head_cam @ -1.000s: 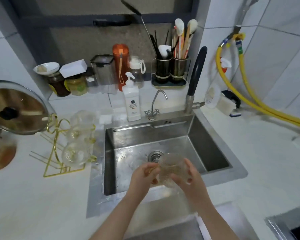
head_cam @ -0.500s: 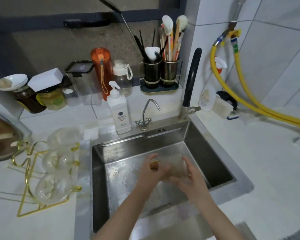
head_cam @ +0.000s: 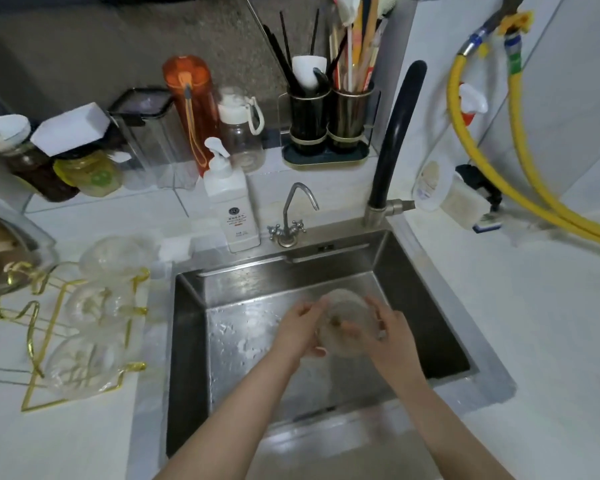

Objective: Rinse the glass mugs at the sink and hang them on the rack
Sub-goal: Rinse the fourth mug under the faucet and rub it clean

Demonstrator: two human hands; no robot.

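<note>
Sink [head_cam: 440, 306]: steel basin, wet floor.
Hands: left hand [head_cam: 297, 329] and right hand [head_cam: 390, 336] both clasp glass mug [head_cam: 343, 322].
Advice: turn mug slowly, grip firm; wet glass likely slips.

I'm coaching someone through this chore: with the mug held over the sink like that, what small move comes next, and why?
Probably lift the glass mug out of the sink and carry it left toward the gold rack. Both the left hand and the right hand grip it, no water is seen running, and three mugs already hang there.
</note>
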